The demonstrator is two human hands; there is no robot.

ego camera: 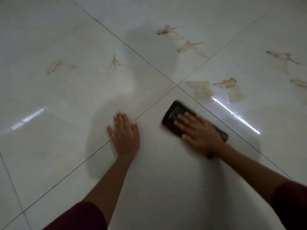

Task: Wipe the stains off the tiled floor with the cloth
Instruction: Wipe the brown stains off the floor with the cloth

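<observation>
A dark folded cloth [173, 113] lies flat on the glossy white tiled floor [166, 171], just below where four tiles meet. My right hand [199, 131] presses on the cloth with straight, spread fingers and is blurred by motion. My left hand [124, 133] rests flat on the floor to the left of it, fingers straight, holding nothing. Several brown smeared stains mark the tiles: a wet pair [201, 88] just beyond the cloth, two [187, 46] farther back, two [56, 66] at the left, and more [282, 57] at the far right.
Dark grout lines [149, 110] cross near the cloth. Bright light reflections [235, 113] streak the wet tile to the right and the tile at the left. Dark red sleeves cover both upper arms at the bottom edge.
</observation>
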